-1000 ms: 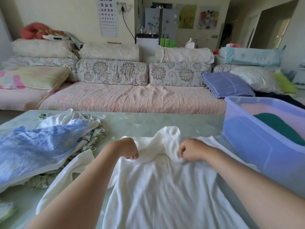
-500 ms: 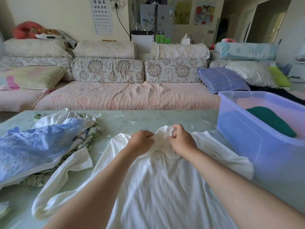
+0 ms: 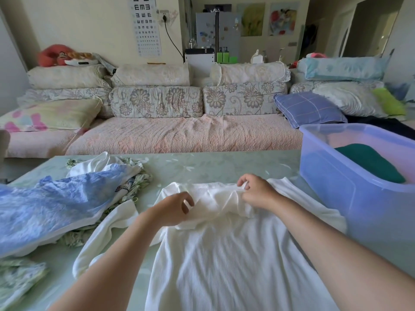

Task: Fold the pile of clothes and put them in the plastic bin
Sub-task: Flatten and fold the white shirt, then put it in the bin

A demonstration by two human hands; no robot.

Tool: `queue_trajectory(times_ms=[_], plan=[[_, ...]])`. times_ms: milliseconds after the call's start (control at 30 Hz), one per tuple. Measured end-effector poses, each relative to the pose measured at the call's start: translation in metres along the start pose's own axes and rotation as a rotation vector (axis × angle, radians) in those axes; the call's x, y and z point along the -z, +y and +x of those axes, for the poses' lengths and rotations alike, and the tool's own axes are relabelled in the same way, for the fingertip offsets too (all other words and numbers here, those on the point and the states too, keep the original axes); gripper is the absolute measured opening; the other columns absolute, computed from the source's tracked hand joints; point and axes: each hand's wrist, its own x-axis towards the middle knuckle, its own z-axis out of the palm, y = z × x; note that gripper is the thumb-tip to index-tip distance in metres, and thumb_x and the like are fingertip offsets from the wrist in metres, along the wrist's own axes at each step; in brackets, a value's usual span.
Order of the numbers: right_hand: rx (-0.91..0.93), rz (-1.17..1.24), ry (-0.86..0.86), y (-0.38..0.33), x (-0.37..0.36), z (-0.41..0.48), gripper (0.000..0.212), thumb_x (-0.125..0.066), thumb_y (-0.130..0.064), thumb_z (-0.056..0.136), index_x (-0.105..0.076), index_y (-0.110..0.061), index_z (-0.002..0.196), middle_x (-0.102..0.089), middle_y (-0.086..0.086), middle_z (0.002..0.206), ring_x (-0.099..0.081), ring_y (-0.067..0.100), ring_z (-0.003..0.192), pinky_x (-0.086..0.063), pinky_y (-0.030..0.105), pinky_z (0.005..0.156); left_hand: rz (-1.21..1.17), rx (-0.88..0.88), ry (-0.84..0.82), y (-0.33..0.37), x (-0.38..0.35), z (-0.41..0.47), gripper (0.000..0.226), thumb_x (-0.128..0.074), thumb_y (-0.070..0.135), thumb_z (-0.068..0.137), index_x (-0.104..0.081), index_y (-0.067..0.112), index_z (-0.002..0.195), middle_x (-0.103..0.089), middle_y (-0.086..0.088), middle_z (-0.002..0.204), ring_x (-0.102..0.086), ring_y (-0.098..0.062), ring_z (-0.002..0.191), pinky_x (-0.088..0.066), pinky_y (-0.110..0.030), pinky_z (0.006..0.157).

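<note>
- A white shirt [image 3: 224,265] is lying spread flat on the pale green table [image 3: 202,166], straight in front of the person, with its collar [image 3: 215,198] at the far end.
- Both bare forearms are reaching forward over the body of the shirt, angling inward so that the hands are meeting the collar from either side.
- The left hand [image 3: 171,209] is resting at the collar's left end, knuckles up. Its fingers are curling in toward the thumb, and a fold of collar cloth is showing between them.
- The right hand [image 3: 258,195] is sitting at the collar's right end, a little farther away than the left. Its fingertips [image 3: 243,183] are bunching together and pinching the collar's upper edge, which is puckering the cloth there.
- The two hands are apart, with rumpled collar fabric lying between them.
- The shirt's left sleeve [image 3: 107,232] is trailing off toward the near left, touching the pile of clothes [image 3: 56,205], which is lying on the table's left part with a blue garment on top.
- The plastic bin [image 3: 350,198] is standing on the table's right side, just beside the shirt's right shoulder, and a dark green garment [image 3: 370,162] is lying inside it.
- A sofa [image 3: 179,135] is running along behind the table.
</note>
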Motion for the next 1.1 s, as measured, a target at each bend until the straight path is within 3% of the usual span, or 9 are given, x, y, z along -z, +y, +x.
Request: queue_trajectory(times_ms=[133,333,567,667,733,833,967,1033,1100], plan=[[-0.004,-0.297,-0.287,0.002,-0.004,-0.017,0.018,-0.054,-0.023,0.082,-0.064,-0.035,0.092,-0.061,-0.016,0.091,-0.059,0.009,0.090,-0.049,0.023,0.074,0.078,0.068,-0.042,0.005,0.002,-0.012,0.040,-0.042,0.006,0.083,-0.054,0.026,0.116,-0.063,0.002,0.108,-0.061,-0.018,0.092,-0.047,-0.024,0.067],[0.167,-0.252,-0.150,-0.012,-0.003,-0.035,0.034,-0.058,-0.033,0.080,-0.060,-0.036,0.114,-0.058,-0.016,0.108,-0.059,0.011,0.100,-0.047,0.026,0.086,-0.010,-0.089,-0.058,0.044,-0.020,-0.010,0.081,-0.073,0.035,0.077,-0.032,0.031,0.147,-0.051,0.002,0.135,-0.055,-0.023,0.117,-0.045,-0.033,0.096],[0.070,-0.334,-0.415,-0.013,-0.006,-0.045,0.088,-0.081,-0.045,0.060,-0.040,-0.043,0.138,-0.057,-0.012,0.120,-0.060,0.014,0.103,-0.055,0.034,0.089,0.143,-0.129,0.122,0.052,-0.020,-0.011,0.035,-0.052,0.014,0.083,-0.070,0.030,0.109,-0.065,0.002,0.106,-0.062,-0.023,0.100,-0.053,-0.037,0.084],[0.039,-0.375,-0.375,-0.010,-0.006,-0.041,0.093,-0.083,-0.048,0.060,-0.036,-0.030,0.139,-0.059,-0.004,0.124,-0.061,0.021,0.107,-0.053,0.037,0.092,0.100,-0.210,0.422,0.054,-0.009,-0.013,0.050,-0.046,0.003,0.085,-0.066,0.026,0.125,-0.059,-0.006,0.111,-0.061,-0.030,0.100,-0.052,-0.038,0.083],[0.070,-0.390,-0.259,-0.005,-0.008,-0.033,0.060,-0.076,-0.039,0.070,-0.054,-0.022,0.123,-0.066,-0.001,0.112,-0.063,0.022,0.101,-0.053,0.033,0.085,0.090,-0.260,0.540,0.056,-0.001,-0.014,0.051,-0.048,0.003,0.089,-0.059,0.022,0.135,-0.058,-0.008,0.116,-0.061,-0.033,0.101,-0.052,-0.040,0.081],[0.121,-0.281,0.149,-0.007,-0.006,-0.027,0.012,-0.065,-0.023,0.081,-0.060,-0.016,0.089,-0.066,0.006,0.094,-0.062,0.028,0.090,-0.041,0.030,0.069,0.125,-0.287,0.719,0.062,0.011,-0.020,0.039,-0.051,0.004,0.091,-0.064,0.016,0.125,-0.060,-0.011,0.107,-0.064,-0.037,0.088,-0.049,-0.039,0.063],[0.385,0.084,0.619,-0.018,0.006,-0.024,0.023,-0.068,-0.001,0.073,-0.050,-0.014,0.078,-0.056,0.008,0.088,-0.055,0.028,0.079,-0.032,0.033,0.064,0.038,-0.453,0.985,0.071,0.027,-0.034,0.023,-0.054,0.001,0.084,-0.064,0.009,0.103,-0.064,-0.009,0.091,-0.061,-0.034,0.067,-0.047,-0.039,0.046],[0.493,0.038,0.558,-0.017,0.009,-0.025,0.024,-0.071,0.000,0.071,-0.053,-0.011,0.082,-0.054,0.007,0.099,-0.057,0.025,0.083,-0.043,0.035,0.068,0.066,-0.530,0.897,0.073,0.029,-0.041,0.022,-0.057,0.004,0.082,-0.062,0.014,0.101,-0.065,-0.002,0.086,-0.059,-0.027,0.065,-0.041,-0.030,0.045],[0.469,-0.170,0.341,-0.007,0.006,-0.029,0.025,-0.069,-0.006,0.072,-0.051,-0.019,0.083,-0.053,0.003,0.105,-0.059,0.027,0.086,-0.049,0.038,0.070,0.123,-0.445,0.514,0.073,0.026,-0.045,0.023,-0.061,0.010,0.080,-0.058,0.027,0.095,-0.061,0.008,0.081,-0.058,-0.019,0.070,-0.038,-0.023,0.049]])
